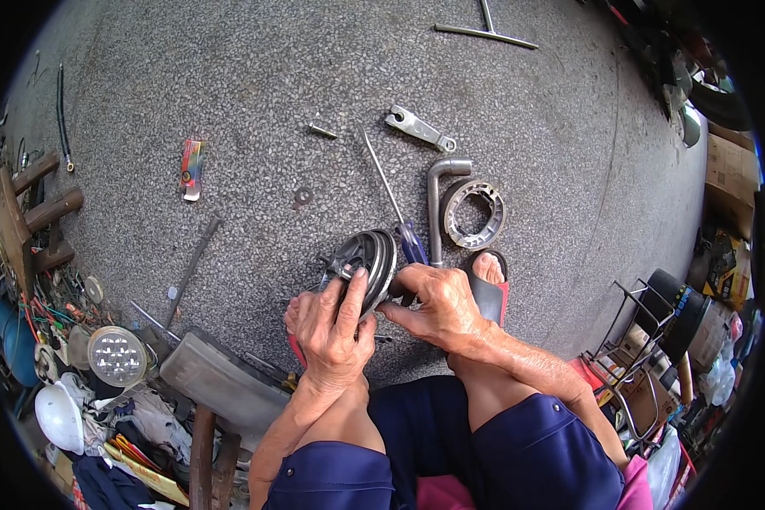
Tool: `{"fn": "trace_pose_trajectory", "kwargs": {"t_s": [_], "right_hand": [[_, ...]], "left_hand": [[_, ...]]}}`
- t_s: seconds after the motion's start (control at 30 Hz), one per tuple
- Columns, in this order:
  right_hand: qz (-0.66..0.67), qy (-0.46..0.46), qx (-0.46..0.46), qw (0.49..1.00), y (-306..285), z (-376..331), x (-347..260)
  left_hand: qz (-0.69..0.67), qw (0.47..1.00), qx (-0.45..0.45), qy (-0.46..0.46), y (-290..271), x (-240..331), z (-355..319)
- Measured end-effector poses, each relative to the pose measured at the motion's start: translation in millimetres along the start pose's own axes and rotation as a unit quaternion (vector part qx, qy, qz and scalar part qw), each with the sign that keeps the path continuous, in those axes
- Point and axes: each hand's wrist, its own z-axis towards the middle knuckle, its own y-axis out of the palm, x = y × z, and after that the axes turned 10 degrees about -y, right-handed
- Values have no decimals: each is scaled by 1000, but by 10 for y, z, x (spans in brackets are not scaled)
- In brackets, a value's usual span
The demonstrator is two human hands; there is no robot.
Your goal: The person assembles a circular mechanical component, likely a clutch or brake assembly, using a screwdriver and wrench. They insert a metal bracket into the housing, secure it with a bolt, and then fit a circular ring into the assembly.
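My left hand grips a round dark metal disc part held on edge above the floor, fingers laid across its face. My right hand presses against the disc's right side, fingers curled at its rim. Just beyond them lies a long screwdriver with a blue handle, its shaft pointing up-left. A bent L-shaped metal socket wrench and a ring-shaped brake shoe assembly lie beside it on the speckled grey floor. My sandalled foot rests below the ring.
A flat metal lever arm, a small bolt, a T-handle tool and a coloured wrapper lie further out. Cluttered parts, a round lamp and a white helmet crowd the left; a wire rack stands right.
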Motion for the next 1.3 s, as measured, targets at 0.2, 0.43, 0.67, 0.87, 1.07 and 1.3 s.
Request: {"fn": "trace_pose_trajectory", "kwargs": {"t_s": [0.2,0.43,0.67,0.87,1.07,1.3], "right_hand": [[17,-10,4,1000,7,17,-7],[77,3,36,996,30,118,-114],[-30,-101,21,994,44,212,-69],[-84,-181,45,979,-47,106,-131],[-96,-258,84,958,-20,150,-118],[-108,-240,56,963,-15,147,-110]], "left_hand": [[-94,991,-9,-93,-80,9,120],[-465,783,-53,-409,-134,-205,288],[-338,873,-87,-339,-126,-6,193],[-308,909,-39,-278,-115,72,23],[-437,853,18,-286,-14,121,-99],[-425,857,-1,-292,-25,98,-70]]}}
